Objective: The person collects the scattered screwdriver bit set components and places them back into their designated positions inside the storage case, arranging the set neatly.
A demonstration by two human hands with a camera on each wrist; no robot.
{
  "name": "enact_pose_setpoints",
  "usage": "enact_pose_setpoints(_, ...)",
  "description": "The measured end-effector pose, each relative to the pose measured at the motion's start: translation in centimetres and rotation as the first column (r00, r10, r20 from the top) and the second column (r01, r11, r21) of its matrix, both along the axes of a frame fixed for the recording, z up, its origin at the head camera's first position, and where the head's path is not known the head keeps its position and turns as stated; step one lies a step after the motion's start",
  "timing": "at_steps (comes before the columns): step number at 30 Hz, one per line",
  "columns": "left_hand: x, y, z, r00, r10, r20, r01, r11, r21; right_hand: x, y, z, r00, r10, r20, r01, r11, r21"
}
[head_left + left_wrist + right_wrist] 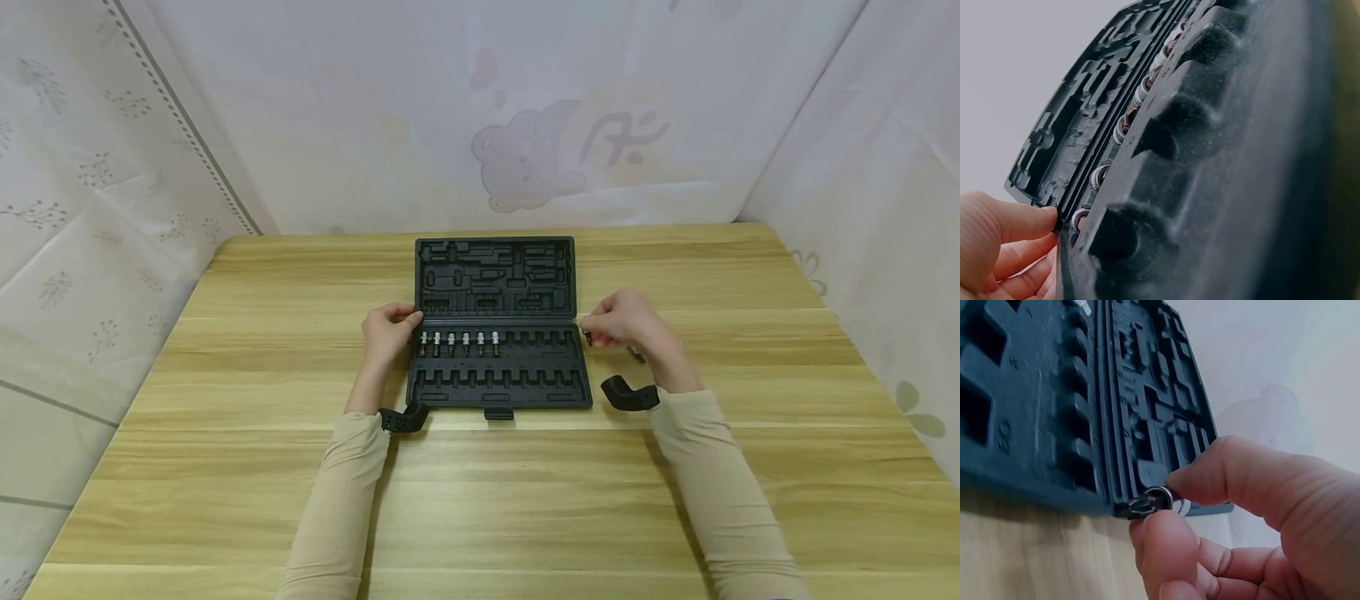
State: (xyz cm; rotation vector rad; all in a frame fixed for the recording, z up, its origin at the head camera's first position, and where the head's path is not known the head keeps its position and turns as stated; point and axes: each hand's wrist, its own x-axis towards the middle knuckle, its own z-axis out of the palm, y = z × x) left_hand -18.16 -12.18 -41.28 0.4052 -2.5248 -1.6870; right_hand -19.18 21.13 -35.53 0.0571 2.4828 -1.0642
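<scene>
A black plastic tool case [461, 364] lies opened flat on the table, its lid [495, 277] away from me. Several bit sockets [452, 343] with silver collars stand in a row in the left part of its upper slots. My left hand [388, 332] pinches the case's left edge near the hinge between thumb and fingers. Just off the right edge, my right hand [622, 318] holds a bit socket [1159, 499] between thumb and fingertips, its dark tip pointing toward the case in the right wrist view. Another bit socket [637, 354] lies on the table, partly behind the right wrist.
The wood-grain table [495, 500] extends around the case. A latch [498, 413] sticks out at the case's front edge. Dark wrist mounts [630, 394] sit on both wrists. A pale printed cloth [360, 117] hangs behind the table and at both sides.
</scene>
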Motion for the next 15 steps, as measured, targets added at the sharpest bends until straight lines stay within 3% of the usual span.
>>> enact_pose_setpoints(15, 0.0, -0.1, 0.0, 1.000, -0.006, -0.002, 0.006, 1.000, -0.009, -0.3, -2.6, -0.8, 0.998, 0.056, -0.006, -0.056, 0.998, 0.001)
